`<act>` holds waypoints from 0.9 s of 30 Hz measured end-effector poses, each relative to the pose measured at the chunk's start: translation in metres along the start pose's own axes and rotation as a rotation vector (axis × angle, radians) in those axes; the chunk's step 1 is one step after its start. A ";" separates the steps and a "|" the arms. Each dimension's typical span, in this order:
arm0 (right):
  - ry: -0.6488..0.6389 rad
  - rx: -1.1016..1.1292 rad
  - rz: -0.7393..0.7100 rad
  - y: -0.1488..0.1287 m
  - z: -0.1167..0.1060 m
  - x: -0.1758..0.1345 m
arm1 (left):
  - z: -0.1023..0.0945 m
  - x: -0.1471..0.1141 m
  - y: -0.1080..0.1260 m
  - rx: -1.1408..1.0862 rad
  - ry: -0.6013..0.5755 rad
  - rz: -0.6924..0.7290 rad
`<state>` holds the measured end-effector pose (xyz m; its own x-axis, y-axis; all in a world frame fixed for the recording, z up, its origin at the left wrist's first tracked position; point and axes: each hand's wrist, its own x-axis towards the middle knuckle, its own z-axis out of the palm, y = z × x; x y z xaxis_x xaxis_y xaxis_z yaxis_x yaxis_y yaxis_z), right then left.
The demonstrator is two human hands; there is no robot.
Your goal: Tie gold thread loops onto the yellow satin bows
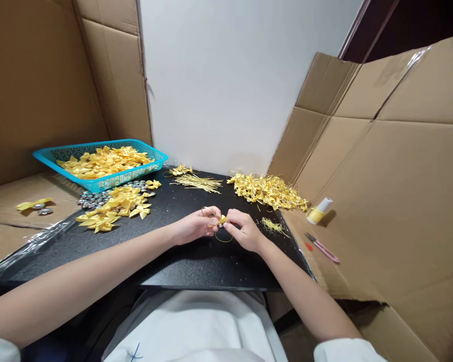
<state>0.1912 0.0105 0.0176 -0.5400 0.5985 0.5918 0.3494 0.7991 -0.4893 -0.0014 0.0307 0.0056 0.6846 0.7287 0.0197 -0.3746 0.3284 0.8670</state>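
Note:
Between my two hands, over the black tabletop, is a small yellow ribbon bow with a silvery bell or bead under it. My left hand pinches its left side, and a thin gold cord loops out below and around the fingers. The fingers of my right hand are closed on the bow's right side. Which part each fingertip grips is partly hidden. Beyond my hands lies a bundle of straight gold cords. To its right spreads a heap of yellow bows with cords.
A blue basket of yellow bows stands back left. Loose bows and silvery pieces lie before it. At right are thread scraps, a thread spool and pink-handled snips. Cardboard walls rise on both sides.

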 end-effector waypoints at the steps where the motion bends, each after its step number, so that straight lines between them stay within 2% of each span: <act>1: -0.013 0.003 -0.002 0.000 -0.001 0.000 | 0.000 0.000 0.000 0.004 -0.006 -0.006; 10: -0.103 0.010 -0.005 0.001 -0.003 0.000 | 0.000 0.000 0.000 0.005 0.012 -0.056; 27: -0.092 0.014 0.025 0.003 -0.003 0.000 | 0.001 0.002 -0.001 -0.060 0.021 -0.043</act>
<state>0.1945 0.0129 0.0184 -0.5995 0.6096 0.5186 0.3532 0.7830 -0.5121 0.0005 0.0311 0.0048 0.6874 0.7258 -0.0278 -0.3827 0.3945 0.8354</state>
